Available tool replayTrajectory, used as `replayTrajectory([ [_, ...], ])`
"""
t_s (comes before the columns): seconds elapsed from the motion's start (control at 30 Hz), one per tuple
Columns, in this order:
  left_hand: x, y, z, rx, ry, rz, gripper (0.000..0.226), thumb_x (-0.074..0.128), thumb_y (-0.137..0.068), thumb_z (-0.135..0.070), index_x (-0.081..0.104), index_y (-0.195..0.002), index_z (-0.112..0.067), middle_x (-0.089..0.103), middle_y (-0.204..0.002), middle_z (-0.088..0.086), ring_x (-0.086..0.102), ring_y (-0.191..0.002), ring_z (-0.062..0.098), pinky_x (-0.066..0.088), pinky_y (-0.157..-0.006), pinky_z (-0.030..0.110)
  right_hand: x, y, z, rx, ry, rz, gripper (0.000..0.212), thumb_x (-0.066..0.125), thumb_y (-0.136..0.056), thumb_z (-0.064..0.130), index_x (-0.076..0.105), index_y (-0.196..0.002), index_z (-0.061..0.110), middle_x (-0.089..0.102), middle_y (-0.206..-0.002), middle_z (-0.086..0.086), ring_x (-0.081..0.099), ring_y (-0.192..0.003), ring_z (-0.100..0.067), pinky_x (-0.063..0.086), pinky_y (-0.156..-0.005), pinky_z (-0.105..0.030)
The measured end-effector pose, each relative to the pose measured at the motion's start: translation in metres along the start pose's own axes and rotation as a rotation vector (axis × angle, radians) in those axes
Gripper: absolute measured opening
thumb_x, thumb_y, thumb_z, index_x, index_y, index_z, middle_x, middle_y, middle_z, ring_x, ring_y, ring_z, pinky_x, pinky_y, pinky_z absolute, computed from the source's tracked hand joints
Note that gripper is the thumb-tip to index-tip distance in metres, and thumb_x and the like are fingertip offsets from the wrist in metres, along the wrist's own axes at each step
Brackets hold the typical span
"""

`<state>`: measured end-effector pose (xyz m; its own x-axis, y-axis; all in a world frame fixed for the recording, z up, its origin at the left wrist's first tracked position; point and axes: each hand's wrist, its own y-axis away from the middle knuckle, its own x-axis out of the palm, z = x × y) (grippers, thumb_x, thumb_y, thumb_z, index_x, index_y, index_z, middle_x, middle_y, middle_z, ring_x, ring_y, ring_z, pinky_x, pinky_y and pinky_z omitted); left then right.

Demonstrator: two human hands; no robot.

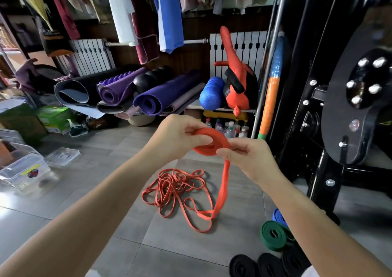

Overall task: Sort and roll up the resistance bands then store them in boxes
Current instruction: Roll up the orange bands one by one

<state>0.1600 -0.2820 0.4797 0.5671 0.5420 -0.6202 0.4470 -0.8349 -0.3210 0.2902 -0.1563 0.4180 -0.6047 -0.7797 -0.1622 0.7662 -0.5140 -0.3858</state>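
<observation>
Black gym frame (318,107) close on R, rolled mats (148,94) at back wall. Pile of thin orange bands (176,187) on tiles below the hands; green roll (273,235), blue roll (279,217), black rolls (244,265) lower R. Clear box (21,177) far L, lid (62,155) beside it; contents too blurred to tell. Orange band roll (209,147) held mid-air btwn both hands, flat face tilted up twd camera. Left hand (176,136) pinches its L edge; right hand (250,160) pinches the loose tail (222,187), which hangs near-vertical down to floor.
</observation>
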Motion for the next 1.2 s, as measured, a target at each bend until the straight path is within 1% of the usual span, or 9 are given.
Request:
replayTrajectory([
  [0.13, 0.004, 0.004, 0.007, -0.151, 0.625, -0.106, 0.013, 0.066, -0.081, -0.007, 0.069, -0.092, -0.015, 0.074, -0.078, -0.001, 0.069, -0.074, 0.01, 0.057, -0.07, 0.023, 0.006, -0.002, 0.003, 0.022, -0.18, -0.02, 0.031, 0.068, -0.076, -0.007, 0.069, -0.095, 0.017, 0.073, -0.075, 0.014, 0.067, -0.074, 0.001, 0.051, -0.07, -0.011],
  [0.27, 0.018, 0.01, 0.014, -0.285, 1.136, -0.094, 0.024, 0.062, -0.077, -0.023, 0.067, -0.097, -0.011, 0.074, -0.089, 0.005, 0.07, -0.077, 0.012, 0.057, -0.064, 0.021, 0.018, -0.005, 0.004, 0.037, -0.311, -0.048, 0.021, 0.068, -0.075, 0.009, 0.071, -0.094, 0.018, 0.074, -0.086, 0.011, 0.068, -0.086, -0.002, 0.051, -0.076, -0.015],
  [0.4, 0.032, 0.013, 0.018, -0.378, 1.292, -0.141, 0.019, 0.062, -0.081, -0.024, 0.07, -0.091, -0.01, 0.074, -0.091, 0.006, 0.07, -0.077, 0.011, 0.057, -0.063, 0.021, 0.023, -0.008, 0.005, 0.021, -0.294, -0.133, 0.019, 0.069, -0.073, 0.023, 0.073, -0.091, 0.028, 0.074, -0.085, 0.011, 0.067, -0.083, -0.002, 0.052, -0.077, -0.018],
  [0.57, 0.042, 0.017, 0.021, -0.425, 1.392, -0.147, 0.019, 0.06, -0.081, -0.022, 0.075, -0.079, -0.011, 0.074, -0.086, 0.006, 0.07, -0.074, 0.011, 0.057, -0.062, 0.021, 0.023, -0.007, 0.004, 0.04, -0.245, -0.153, 0.018, 0.068, -0.082, 0.011, 0.074, -0.086, 0.028, 0.074, -0.078, 0.008, 0.066, -0.074, -0.003, 0.05, -0.062, -0.014],
  [0.63, 0.041, 0.018, 0.025, -0.411, 1.301, -0.092, 0.017, 0.06, -0.083, -0.021, 0.069, -0.092, -0.009, 0.073, -0.091, 0.008, 0.07, -0.079, 0.014, 0.059, -0.071, 0.026, 0.019, -0.004, 0.004, 0.057, -0.221, -0.156, 0.02, 0.069, -0.082, 0.011, 0.075, -0.081, 0.029, 0.074, -0.076, 0.005, 0.067, -0.073, -0.007, 0.051, -0.061, -0.017],
  [0.77, 0.02, 0.011, 0.025, -0.164, 0.504, -0.092, 0.026, 0.069, -0.082, -0.008, 0.063, -0.103, -0.022, 0.067, -0.108, 0.007, 0.066, -0.093, 0.015, 0.053, -0.086, 0.028, 0.005, 0.0, -0.002, 0.065, -0.009, -0.066, 0.031, 0.072, -0.079, 0.008, 0.073, -0.069, 0.037, 0.068, -0.062, 0.009, 0.057, -0.06, -0.004, 0.049, -0.06, -0.02],
  [0.9, 0.002, -0.002, 0.008, -0.005, -0.056, 0.134, 0.011, 0.076, -0.076, -0.012, 0.074, -0.086, -0.014, 0.072, -0.081, 0.002, 0.067, -0.072, 0.014, 0.054, -0.074, 0.028, 0.005, 0.005, -0.009, 0.092, 0.172, 0.046, 0.03, 0.075, -0.078, 0.009, 0.072, -0.079, 0.039, 0.069, -0.065, 0.017, 0.058, -0.06, 0.003, 0.048, -0.064, -0.017],
  [1.0, -0.002, -0.004, 0.005, -0.037, -0.255, 0.223, 0.015, 0.077, -0.076, -0.022, 0.075, -0.09, -0.016, 0.066, -0.073, -0.011, 0.062, -0.069, 0.008, 0.049, -0.07, 0.021, 0.005, 0.009, -0.014, 0.115, 0.226, 0.056, 0.023, 0.075, -0.078, 0.013, 0.074, -0.083, 0.036, 0.07, -0.066, 0.017, 0.058, -0.06, 0.004, 0.047, -0.063, -0.016],
  [1.2, 0.006, 0.004, 0.005, 0.05, -0.42, 0.261, 0.018, 0.072, -0.08, -0.021, 0.072, -0.097, -0.015, 0.07, -0.09, -0.003, 0.058, -0.075, 0.005, 0.041, -0.068, 0.012, 0.0, 0.01, -0.014, 0.132, 0.272, 0.085, 0.02, 0.077, -0.077, 0.015, 0.074, -0.084, 0.034, 0.072, -0.074, 0.006, 0.061, -0.068, -0.007, 0.054, -0.073, -0.034],
])
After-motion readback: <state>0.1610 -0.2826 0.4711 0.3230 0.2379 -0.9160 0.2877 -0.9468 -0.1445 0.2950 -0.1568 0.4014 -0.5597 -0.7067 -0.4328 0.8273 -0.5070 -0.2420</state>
